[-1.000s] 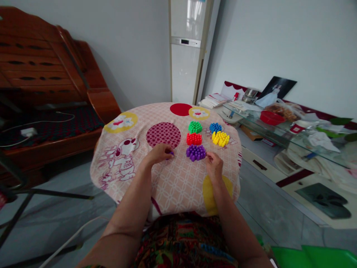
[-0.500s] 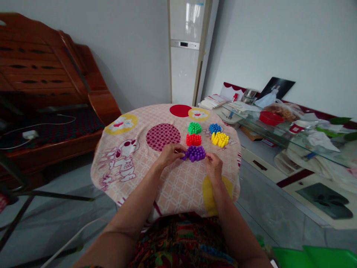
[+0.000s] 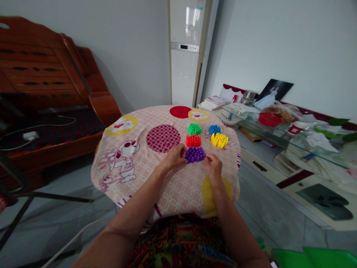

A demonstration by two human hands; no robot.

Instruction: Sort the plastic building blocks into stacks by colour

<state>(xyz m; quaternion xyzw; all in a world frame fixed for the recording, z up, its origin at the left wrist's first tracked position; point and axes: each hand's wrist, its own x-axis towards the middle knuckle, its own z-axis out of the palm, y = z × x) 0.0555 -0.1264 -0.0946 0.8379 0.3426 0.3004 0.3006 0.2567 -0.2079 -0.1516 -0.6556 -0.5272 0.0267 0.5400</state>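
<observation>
On a round table under a pink cartoon cloth lie several small heaps of plastic pegs, sorted by colour. The purple heap is nearest me. My left hand presses against its left side with fingers curled, and my right hand touches its right side with fingers bent. The heap sits squeezed between both hands. Behind it lie the red heap, the green heap, the blue heap and the yellow heap.
A wooden bench with a charger and cable stands at the left. A tall white air conditioner stands behind the table. At the right, a glass-topped cabinet carries papers, a red bowl and clutter. A green bin is at bottom right.
My left hand has moved right from the cloth to the purple heap, bringing a purple peg to it. My right hand stayed at the heap's right side.
</observation>
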